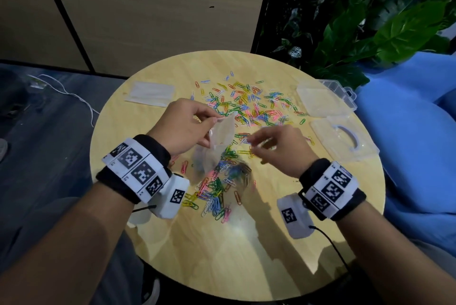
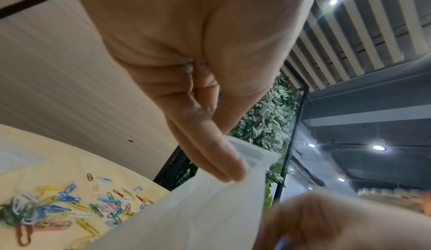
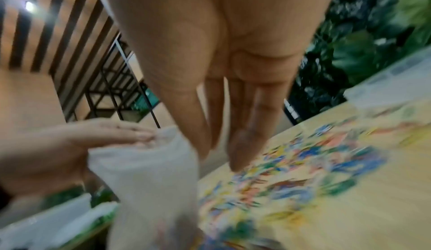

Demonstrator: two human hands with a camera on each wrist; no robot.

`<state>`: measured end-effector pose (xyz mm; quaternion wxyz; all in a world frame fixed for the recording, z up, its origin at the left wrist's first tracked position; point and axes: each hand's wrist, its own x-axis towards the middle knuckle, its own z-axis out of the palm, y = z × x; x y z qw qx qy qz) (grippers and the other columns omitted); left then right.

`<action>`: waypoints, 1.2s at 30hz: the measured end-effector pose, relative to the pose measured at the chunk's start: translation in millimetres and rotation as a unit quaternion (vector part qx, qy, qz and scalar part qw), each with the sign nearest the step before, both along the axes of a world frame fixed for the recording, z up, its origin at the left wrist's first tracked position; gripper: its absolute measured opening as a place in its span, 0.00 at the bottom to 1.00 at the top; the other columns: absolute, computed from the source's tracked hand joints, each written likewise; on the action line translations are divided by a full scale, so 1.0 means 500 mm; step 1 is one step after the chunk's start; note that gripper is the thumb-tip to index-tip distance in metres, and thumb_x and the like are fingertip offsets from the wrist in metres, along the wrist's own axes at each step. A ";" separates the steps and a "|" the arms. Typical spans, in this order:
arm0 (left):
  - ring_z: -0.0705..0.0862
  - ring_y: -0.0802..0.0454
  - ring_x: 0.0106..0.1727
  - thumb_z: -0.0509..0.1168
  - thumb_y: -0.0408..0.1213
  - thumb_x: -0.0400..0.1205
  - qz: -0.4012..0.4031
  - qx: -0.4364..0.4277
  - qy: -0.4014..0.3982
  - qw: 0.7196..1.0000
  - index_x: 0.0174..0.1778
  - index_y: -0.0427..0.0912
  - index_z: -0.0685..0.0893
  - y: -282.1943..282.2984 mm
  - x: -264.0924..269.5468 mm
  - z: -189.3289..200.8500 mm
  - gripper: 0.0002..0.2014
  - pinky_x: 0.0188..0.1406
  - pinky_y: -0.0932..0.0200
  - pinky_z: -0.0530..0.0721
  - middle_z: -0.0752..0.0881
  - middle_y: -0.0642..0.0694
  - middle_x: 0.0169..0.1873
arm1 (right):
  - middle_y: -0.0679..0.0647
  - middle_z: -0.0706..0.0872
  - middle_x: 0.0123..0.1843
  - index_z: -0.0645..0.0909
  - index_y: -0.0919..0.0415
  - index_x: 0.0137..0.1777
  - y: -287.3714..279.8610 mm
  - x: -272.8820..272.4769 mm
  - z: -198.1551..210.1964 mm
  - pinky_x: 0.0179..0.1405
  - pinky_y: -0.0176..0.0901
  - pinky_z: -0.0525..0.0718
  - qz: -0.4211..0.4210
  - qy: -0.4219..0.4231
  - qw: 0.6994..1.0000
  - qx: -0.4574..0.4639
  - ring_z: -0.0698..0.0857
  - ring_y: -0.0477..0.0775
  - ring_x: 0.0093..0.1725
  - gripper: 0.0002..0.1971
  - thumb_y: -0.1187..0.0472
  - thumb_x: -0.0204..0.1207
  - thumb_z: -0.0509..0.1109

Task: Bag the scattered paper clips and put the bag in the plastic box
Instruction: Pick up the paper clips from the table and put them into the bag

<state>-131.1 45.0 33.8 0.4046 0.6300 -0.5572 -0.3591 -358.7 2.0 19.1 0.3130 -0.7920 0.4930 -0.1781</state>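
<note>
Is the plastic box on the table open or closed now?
Open. The plastic box lies with its lid folded out flat on the table, handle showing; no bag is inside yet.

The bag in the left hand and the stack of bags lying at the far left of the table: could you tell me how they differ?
The held bag hangs upright, pinched at its rim by the left hand; the stack of bags lies flat, untouched. The held bag sits amid paper clips; the stack lies apart from them. Both are translucent plastic.
</note>
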 end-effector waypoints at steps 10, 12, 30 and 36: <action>0.91 0.50 0.34 0.68 0.30 0.85 0.001 -0.005 -0.014 1.000 0.55 0.38 0.92 0.006 0.015 -0.005 0.08 0.35 0.53 0.94 0.91 0.38 0.53 | 0.54 0.80 0.66 0.70 0.51 0.79 0.069 0.067 -0.121 0.62 0.51 0.82 0.162 0.253 0.954 -0.023 0.79 0.61 0.62 0.44 0.36 0.63 0.76; 0.92 0.49 0.37 0.68 0.30 0.85 0.001 -0.006 -0.013 1.000 0.55 0.39 0.92 0.006 0.018 -0.005 0.08 0.36 0.52 0.94 0.91 0.38 0.52 | 0.56 0.80 0.66 0.72 0.50 0.77 0.087 0.078 -0.129 0.61 0.52 0.82 0.169 0.256 0.951 -0.043 0.79 0.62 0.62 0.36 0.43 0.68 0.75; 0.92 0.42 0.30 0.68 0.32 0.85 -0.036 0.002 -0.053 0.998 0.53 0.39 0.92 0.008 0.000 -0.003 0.07 0.25 0.60 0.89 0.87 0.47 0.39 | 0.55 0.94 0.40 0.92 0.61 0.48 -0.018 -0.021 -0.001 0.46 0.35 0.89 -0.055 -0.136 0.977 0.153 0.92 0.49 0.39 0.06 0.65 0.71 0.80; 0.90 0.50 0.23 0.67 0.33 0.86 -0.027 0.002 -0.043 0.999 0.54 0.39 0.91 0.007 -0.007 0.001 0.07 0.23 0.68 0.82 0.89 0.47 0.38 | 0.62 0.92 0.41 0.86 0.71 0.51 -0.006 0.035 0.054 0.46 0.37 0.90 -0.094 -0.431 0.849 0.291 0.92 0.54 0.41 0.08 0.78 0.74 0.70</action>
